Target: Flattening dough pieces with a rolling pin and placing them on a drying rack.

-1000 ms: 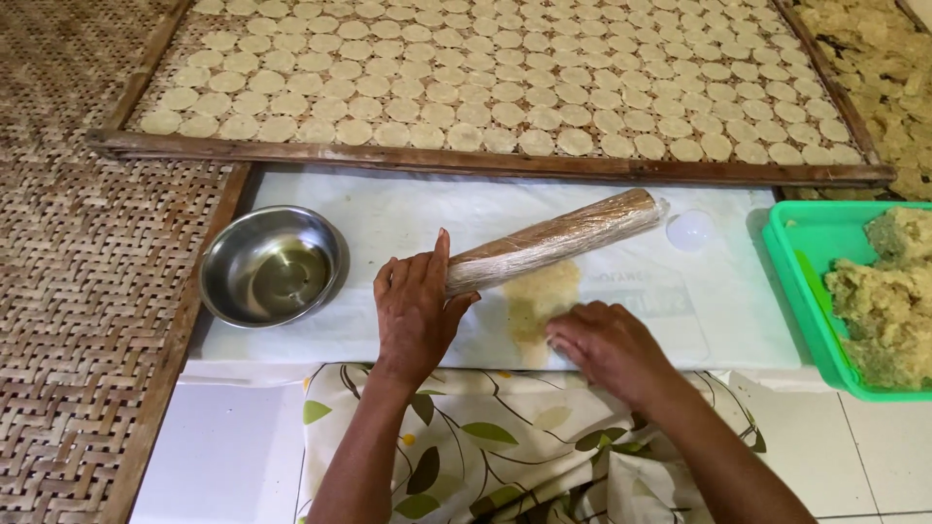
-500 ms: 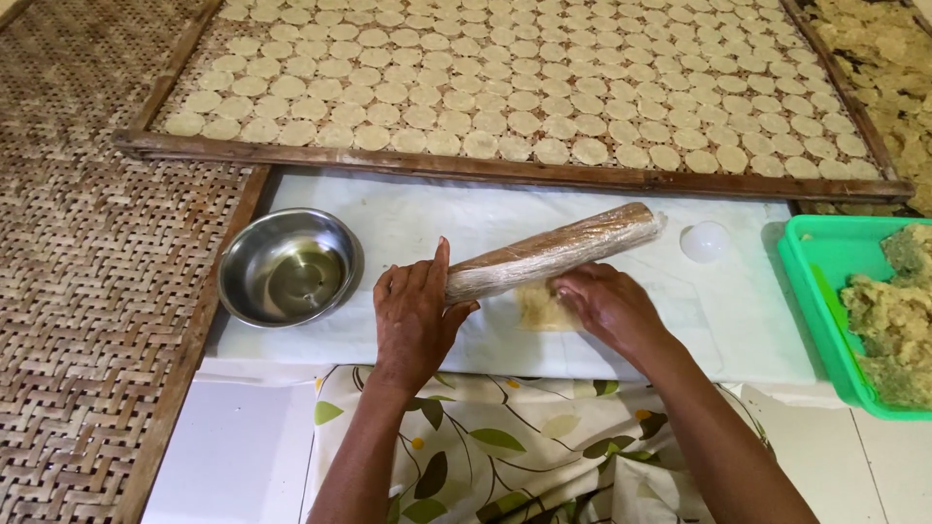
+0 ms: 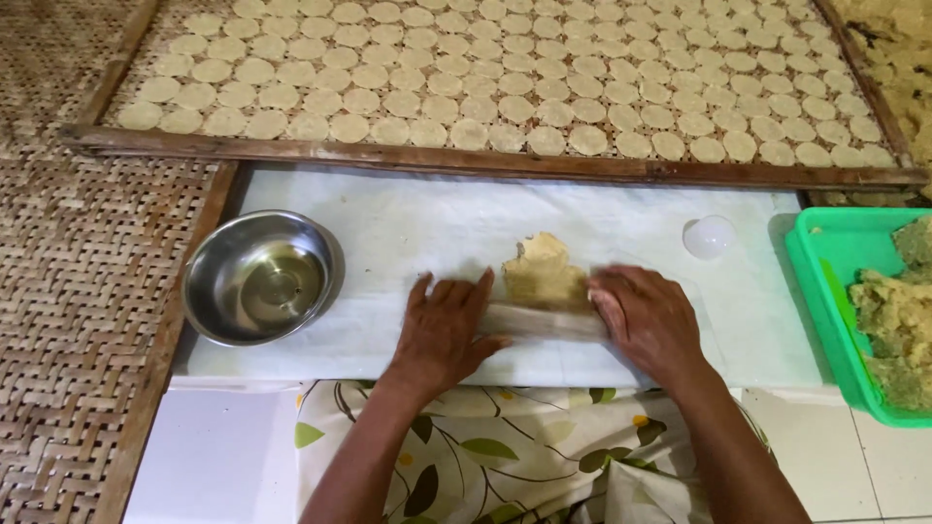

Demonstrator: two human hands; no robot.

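Pale tan dough [image 3: 544, 272] lay flattened on the white sheet [image 3: 408, 223] that covered the counter, its near edge under the rolling pin [image 3: 544, 320]. My left hand [image 3: 442, 330] rested palm down on the pin's left end, fingers spread flat and pointing away from me, gripping nothing. My right hand [image 3: 646, 320] lay the same way over the right end, open and pressing rather than closing. The pin looked blurred between them, so I could not tell its surface.

One steel bowl [image 3: 260, 277] stood to the left on the sheet, well apart from the dough. One small white round lid [image 3: 710, 236] sat to the right, near the green tray [image 3: 815, 281], which held lumps of the same dough. Beyond the sheet stood a wooden-framed drying rack [image 3: 466, 160] filled with rows of small round discs [image 3: 466, 87], too many to count. A woven mat [image 3: 68, 291] covered the floor on the left, and a leaf-patterned cloth [image 3: 515, 456] lay across my lap.
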